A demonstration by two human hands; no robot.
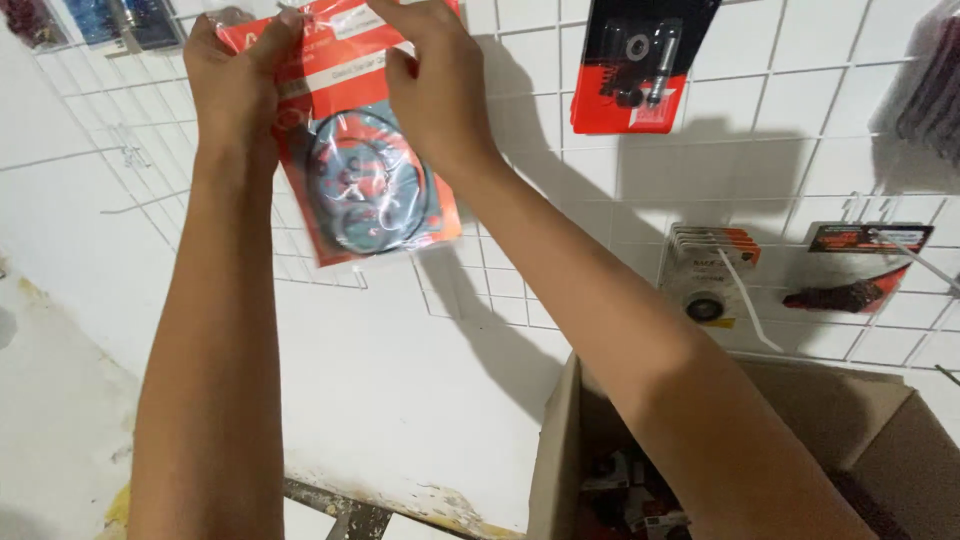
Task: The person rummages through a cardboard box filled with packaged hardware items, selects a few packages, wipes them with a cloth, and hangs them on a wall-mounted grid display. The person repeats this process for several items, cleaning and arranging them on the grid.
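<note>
Red packet: a flat red-and-clear plastic packet (365, 150) of dark ring gaskets is held up against the white wire grid (800, 150) on the wall.
Left hand: the left hand (235, 85) pinches the packet's upper left corner.
Right hand: the right hand (435, 85) grips the top edge, fingers closed on it.
Nearby: other red and black packets (635, 65) hang on the grid.
Below: an open cardboard box (860, 420) holds more packets, under the right forearm.
</note>
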